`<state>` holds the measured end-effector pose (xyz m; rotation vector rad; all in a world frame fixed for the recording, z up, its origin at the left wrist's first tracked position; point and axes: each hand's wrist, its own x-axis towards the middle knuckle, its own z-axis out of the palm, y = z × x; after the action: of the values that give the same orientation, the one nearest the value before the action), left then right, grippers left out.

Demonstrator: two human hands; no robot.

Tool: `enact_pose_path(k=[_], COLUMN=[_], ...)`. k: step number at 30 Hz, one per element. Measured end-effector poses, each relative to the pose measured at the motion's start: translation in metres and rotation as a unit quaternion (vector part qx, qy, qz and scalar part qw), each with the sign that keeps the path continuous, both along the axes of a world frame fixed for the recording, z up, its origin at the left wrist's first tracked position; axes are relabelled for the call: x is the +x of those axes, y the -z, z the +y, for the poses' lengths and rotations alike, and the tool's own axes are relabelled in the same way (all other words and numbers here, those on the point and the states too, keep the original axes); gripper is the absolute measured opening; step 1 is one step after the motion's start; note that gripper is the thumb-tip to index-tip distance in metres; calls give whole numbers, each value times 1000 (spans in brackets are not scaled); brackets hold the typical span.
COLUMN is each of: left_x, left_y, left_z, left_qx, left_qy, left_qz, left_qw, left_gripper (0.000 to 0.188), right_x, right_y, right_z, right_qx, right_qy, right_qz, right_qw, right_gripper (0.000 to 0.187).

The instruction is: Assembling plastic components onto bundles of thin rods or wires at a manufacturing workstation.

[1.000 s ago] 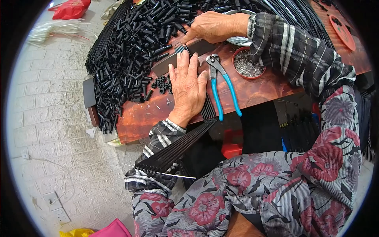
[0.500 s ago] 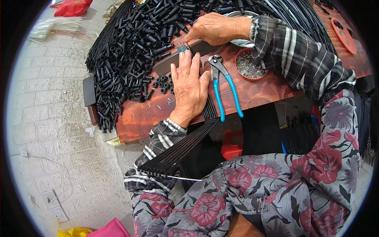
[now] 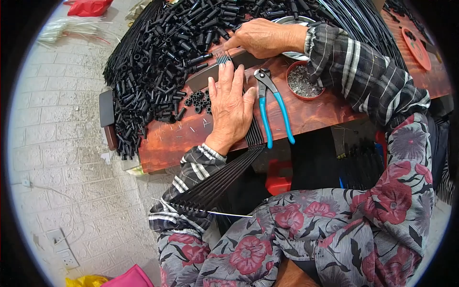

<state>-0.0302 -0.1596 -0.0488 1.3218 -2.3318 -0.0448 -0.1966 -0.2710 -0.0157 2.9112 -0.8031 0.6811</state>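
- Head view. Left hand (image 3: 232, 107) lies flat, palm down, fingers together and straight, pressing a row of thin black rods (image 3: 224, 179) against the reddish-brown table (image 3: 315, 112).
- Rods run under the palm; their metal tips (image 3: 223, 58) show just beyond the fingertips, and the long ends fan out behind the wrist, off the table edge and over the lap.
- Right hand (image 3: 263, 37) sits just past those tips, knuckles up, fingers curled down at the rod ends; what it pinches, if anything, cannot be told.
- Blue-handled pliers (image 3: 270, 107) lie just beside the left hand's thumb side, handles pointing back toward the person, untouched.
- Small red dish of metal bits (image 3: 301, 81) stands beyond the pliers, partly under the right sleeve.
- Large heap of black plastic tubes (image 3: 158, 62) spreads on the little-finger side of the left hand and ahead of both hands.
- A few small black rings (image 3: 200, 101) lie loose right beside the left hand's little finger.
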Motion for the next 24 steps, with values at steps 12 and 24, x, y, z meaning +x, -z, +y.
enact_pose_path(k=[12, 24], left_x=[1, 1], left_y=[3, 2], left_z=[0, 1], left_qx=[-10, -8], left_qy=[0, -4], left_qz=[-2, 3], left_qw=[1000, 1000], left_gripper=[47, 48], right_x=[4, 6], right_y=[-6, -16], right_z=[3, 1], right_qx=[78, 159], right_qy=[85, 54], right_qz=[-49, -53], right_qw=[992, 984], right_gripper=[10, 15])
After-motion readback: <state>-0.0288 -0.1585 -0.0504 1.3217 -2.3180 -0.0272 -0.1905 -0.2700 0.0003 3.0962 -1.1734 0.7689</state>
